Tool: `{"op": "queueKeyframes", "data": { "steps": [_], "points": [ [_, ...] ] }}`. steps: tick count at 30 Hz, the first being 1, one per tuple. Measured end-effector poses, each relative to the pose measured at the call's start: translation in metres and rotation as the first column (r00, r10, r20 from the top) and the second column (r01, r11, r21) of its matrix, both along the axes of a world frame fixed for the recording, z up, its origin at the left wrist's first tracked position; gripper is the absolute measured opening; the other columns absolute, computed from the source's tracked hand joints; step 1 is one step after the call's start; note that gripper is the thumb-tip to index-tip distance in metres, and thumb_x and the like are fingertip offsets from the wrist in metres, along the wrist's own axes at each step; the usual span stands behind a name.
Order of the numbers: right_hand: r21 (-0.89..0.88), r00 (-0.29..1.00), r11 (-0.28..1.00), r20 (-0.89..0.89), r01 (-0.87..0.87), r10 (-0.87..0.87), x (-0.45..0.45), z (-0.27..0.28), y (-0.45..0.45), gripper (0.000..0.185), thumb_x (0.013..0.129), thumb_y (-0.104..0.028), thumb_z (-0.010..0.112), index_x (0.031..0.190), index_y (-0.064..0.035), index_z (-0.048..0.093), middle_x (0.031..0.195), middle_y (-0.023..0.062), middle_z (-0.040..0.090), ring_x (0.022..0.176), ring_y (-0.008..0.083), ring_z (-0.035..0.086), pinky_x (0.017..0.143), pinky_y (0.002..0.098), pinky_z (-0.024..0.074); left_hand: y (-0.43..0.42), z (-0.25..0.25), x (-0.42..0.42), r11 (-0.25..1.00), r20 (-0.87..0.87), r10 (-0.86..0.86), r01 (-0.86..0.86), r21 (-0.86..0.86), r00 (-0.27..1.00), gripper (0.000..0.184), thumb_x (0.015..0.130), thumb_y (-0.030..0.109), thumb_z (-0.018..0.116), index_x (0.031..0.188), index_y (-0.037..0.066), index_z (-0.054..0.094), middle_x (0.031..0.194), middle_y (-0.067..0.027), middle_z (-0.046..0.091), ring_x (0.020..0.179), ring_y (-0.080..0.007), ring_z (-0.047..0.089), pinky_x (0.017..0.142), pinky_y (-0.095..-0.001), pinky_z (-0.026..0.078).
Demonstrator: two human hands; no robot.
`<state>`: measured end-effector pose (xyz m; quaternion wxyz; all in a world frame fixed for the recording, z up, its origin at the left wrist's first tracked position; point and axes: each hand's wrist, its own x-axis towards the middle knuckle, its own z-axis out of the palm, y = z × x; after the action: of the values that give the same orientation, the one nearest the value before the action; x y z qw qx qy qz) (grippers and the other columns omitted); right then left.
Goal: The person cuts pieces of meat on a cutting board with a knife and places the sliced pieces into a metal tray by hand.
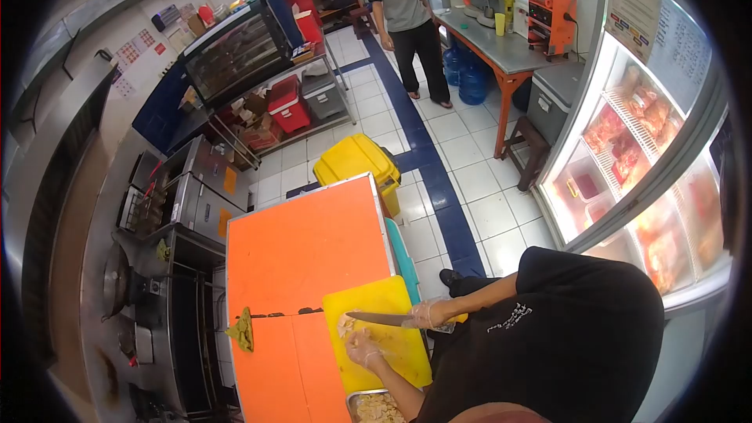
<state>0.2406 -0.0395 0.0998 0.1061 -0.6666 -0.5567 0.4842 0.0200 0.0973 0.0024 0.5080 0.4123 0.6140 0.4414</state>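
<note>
My right hand (429, 316), in a clear plastic glove, is wrapped round the handle of a long knife (381, 318). The blade points left across a yellow cutting board (376, 294), its tip by a small piece of pale meat (345, 324). My left hand (363, 348), also gloved, has its fingers bent and pressed on the meat, just below the blade. The fingers partly cover the meat. At the board's lower edge stands a metal tray (354, 399) with chopped pale pieces (377, 407) in it.
The board lies on an orange-topped table (305, 227) with a crumpled green cloth (244, 330). Behind the table stands a yellow lidded bin (356, 160). A lit glass-door fridge (627, 141) is at right, a stove counter with a wok (116, 282) at left. Another person (401, 0) stands farther back.
</note>
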Motion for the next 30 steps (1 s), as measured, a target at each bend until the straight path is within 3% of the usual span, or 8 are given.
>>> {"op": "queueKeyframes", "data": {
  "steps": [5, 7, 10, 17, 19, 23, 25, 30],
  "points": [
    [-0.075, 0.999, 0.997, -0.025, 0.036, -0.038, -0.003, -0.016, -0.009, 0.077, 0.109, -0.066, 0.043, 0.120, 0.0032, 0.075, 0.111, 0.0308, 0.076, 0.109, 0.0480, 0.073, 0.092, 0.0561, 0.0557, -0.006, -0.004, -0.010, 0.999, 0.104, -0.005, 0.001, 0.040, 0.995, 0.029, 0.092, -0.009, 0.070, 0.119, 0.002, 0.068, 0.091, -0.0174, 0.072, 0.076, -0.0239, 0.069, 0.068, -0.0348, 0.058],
    [-0.019, 0.999, 0.999, -0.008, 0.040, -0.040, -0.002, -0.023, -0.011, 0.078, 0.109, -0.067, 0.043, 0.123, 0.0030, 0.075, 0.112, 0.0314, 0.076, 0.110, 0.0480, 0.073, 0.092, 0.0556, 0.0553, -0.002, -0.008, -0.013, 0.996, 0.418, 0.073, -0.084, 0.007, 0.905, 0.033, 0.091, -0.011, 0.067, 0.122, 0.003, 0.067, 0.093, -0.0174, 0.071, 0.074, -0.0237, 0.069, 0.064, -0.0339, 0.058],
    [-0.028, 0.998, 0.998, 0.025, 0.051, -0.050, -0.003, -0.019, -0.009, 0.077, 0.109, -0.067, 0.043, 0.123, 0.0012, 0.075, 0.112, 0.0315, 0.076, 0.111, 0.0474, 0.073, 0.093, 0.0554, 0.0550, -0.010, 0.022, -0.008, 0.998, 0.065, -0.064, 0.064, 0.010, 0.996, 0.030, 0.093, -0.008, 0.066, 0.121, 0.004, 0.068, 0.095, -0.0177, 0.072, 0.078, -0.0254, 0.070, 0.064, -0.0355, 0.058],
    [0.150, 0.998, 0.986, 0.010, -0.066, 0.066, -0.003, -0.044, -0.010, 0.074, 0.109, -0.067, 0.043, 0.121, -0.0010, 0.076, 0.114, 0.0308, 0.076, 0.109, 0.0484, 0.073, 0.092, 0.0564, 0.0546, 0.015, -0.058, -0.023, 0.999, 0.297, -0.039, 0.030, 0.037, 0.954, 0.022, 0.095, -0.001, 0.068, 0.116, 0.001, 0.069, 0.096, -0.0181, 0.073, 0.084, -0.0267, 0.073, 0.066, -0.0372, 0.060],
    [0.142, 0.999, 0.990, -0.037, 0.000, 0.005, -0.003, -0.040, -0.010, 0.073, 0.110, -0.065, 0.043, 0.119, -0.0002, 0.075, 0.113, 0.0305, 0.076, 0.109, 0.0489, 0.072, 0.091, 0.0564, 0.0550, 0.022, -0.110, -0.038, 0.992, -0.086, -0.119, 0.122, 0.032, 0.989, 0.018, 0.094, 0.001, 0.070, 0.112, -0.002, 0.069, 0.101, -0.0213, 0.075, 0.085, -0.0267, 0.073, 0.070, -0.0387, 0.062],
    [0.130, 0.996, 0.987, 0.023, -0.091, 0.089, -0.002, -0.041, -0.006, 0.067, 0.109, -0.062, 0.046, 0.115, -0.0019, 0.078, 0.113, 0.0289, 0.077, 0.107, 0.0496, 0.073, 0.093, 0.0571, 0.0560, -0.014, -0.037, -0.020, 0.987, -0.093, -0.012, -0.003, -0.161, 0.996, 0.022, 0.091, 0.009, 0.076, 0.108, -0.003, 0.069, 0.104, -0.0232, 0.076, 0.086, -0.0297, 0.073, 0.076, -0.0417, 0.062],
    [0.106, 0.995, 0.991, 0.061, -0.086, 0.080, -0.008, -0.051, -0.011, 0.062, 0.108, -0.058, 0.051, 0.111, -0.0026, 0.078, 0.111, 0.0271, 0.077, 0.105, 0.0476, 0.073, 0.091, 0.0550, 0.0575, -0.039, 0.025, -0.006, 0.992, -0.635, -0.108, 0.045, -0.114, 0.765, 0.034, 0.087, 0.021, 0.082, 0.106, -0.003, 0.069, 0.103, -0.0225, 0.077, 0.085, -0.0321, 0.074, 0.078, -0.0451, 0.062],
    [0.221, 0.996, 0.973, 0.051, 0.060, -0.073, -0.006, -0.089, -0.024, 0.042, 0.100, -0.045, 0.067, 0.082, -0.0076, 0.077, 0.086, 0.0183, 0.076, 0.080, 0.0368, 0.074, 0.072, 0.0481, 0.0594, -0.035, -0.004, -0.023, 0.972, -0.754, -0.230, 0.191, -0.140, 0.615, 0.042, 0.085, 0.034, 0.089, 0.094, -0.003, 0.070, 0.094, -0.0201, 0.078, 0.083, -0.0355, 0.075, 0.075, -0.0486, 0.060]
  ]
}}
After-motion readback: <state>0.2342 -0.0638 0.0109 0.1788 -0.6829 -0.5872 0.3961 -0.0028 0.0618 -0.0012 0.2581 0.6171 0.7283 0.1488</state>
